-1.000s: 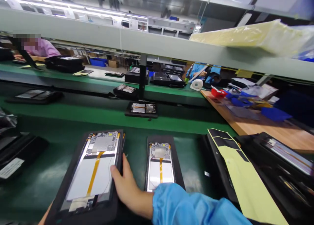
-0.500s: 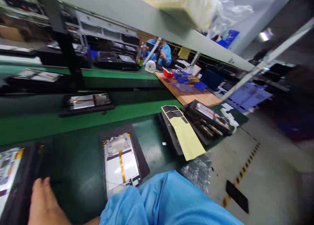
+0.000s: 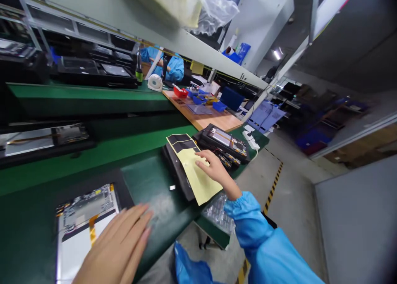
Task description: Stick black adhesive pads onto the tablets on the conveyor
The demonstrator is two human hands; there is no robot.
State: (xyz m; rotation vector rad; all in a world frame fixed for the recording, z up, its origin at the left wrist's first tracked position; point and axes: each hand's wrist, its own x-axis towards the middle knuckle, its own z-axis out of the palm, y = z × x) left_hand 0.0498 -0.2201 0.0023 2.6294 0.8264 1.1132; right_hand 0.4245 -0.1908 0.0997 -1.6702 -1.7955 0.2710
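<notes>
My right hand (image 3: 214, 169) reaches out in a blue sleeve and rests its fingertips on a yellow sheet (image 3: 195, 172) with black patches, which lies over a stack of black trays (image 3: 178, 174). The fingers are curled down onto the sheet, and I cannot see a grip. My left hand (image 3: 119, 244) lies open and flat, fingers stretched, over the right edge of an opened tablet (image 3: 77, 226) in a black tray on the green bench (image 3: 149, 180).
More opened tablets in trays (image 3: 223, 141) sit beyond the yellow sheet. A wooden table (image 3: 204, 118) holds blue and red bins. A co-worker in blue (image 3: 172, 65) sits at the back. Bubble wrap (image 3: 217, 211) hangs off the bench edge above the floor with yellow-black tape (image 3: 274, 180).
The view has swung right. My right hand has come off the tablet tray on the left and reached across to the yellow sheet. My left hand has come into view over the nearer tablet.
</notes>
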